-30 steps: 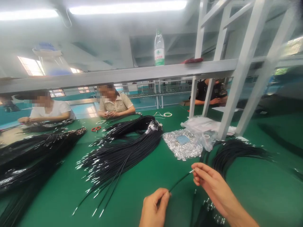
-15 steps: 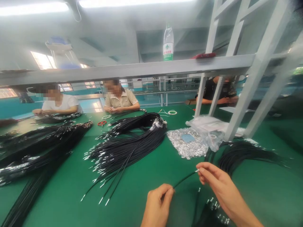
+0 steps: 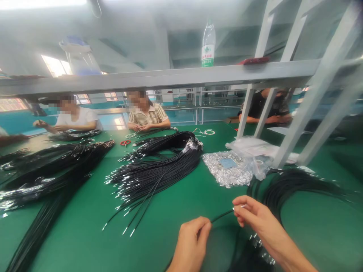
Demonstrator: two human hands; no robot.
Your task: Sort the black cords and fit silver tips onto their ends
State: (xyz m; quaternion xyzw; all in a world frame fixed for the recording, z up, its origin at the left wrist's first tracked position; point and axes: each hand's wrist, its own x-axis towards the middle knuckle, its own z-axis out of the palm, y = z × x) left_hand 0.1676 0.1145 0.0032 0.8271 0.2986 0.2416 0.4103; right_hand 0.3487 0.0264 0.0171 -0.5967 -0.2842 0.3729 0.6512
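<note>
A thin black cable (image 3: 222, 215) stretches between my two hands above the green table. My left hand (image 3: 193, 241) is closed and pinches the cable along its length. At the cable's end, my right hand (image 3: 261, 223) closes thumb and fingers around a small silver metal tip (image 3: 241, 206). Below my right wrist lies a bundle of black cables (image 3: 245, 251) with silver ends, partly hidden by my arm. Beyond my hands sits a clear bag of small silver metal parts (image 3: 231, 172) with a blue label.
Black cable bundles lie at the middle (image 3: 167, 170), left (image 3: 53, 189) and right (image 3: 295, 181). Red-handled scissors (image 3: 125, 142) rest farther back. A grey shelf frame (image 3: 170, 77) crosses above, carrying a water bottle (image 3: 208, 45). Several people sit across the table.
My right hand has shifted slightly toward my left, and less cable shows between them. The whole view has shifted a little. A person at far left has raised a hand.
</note>
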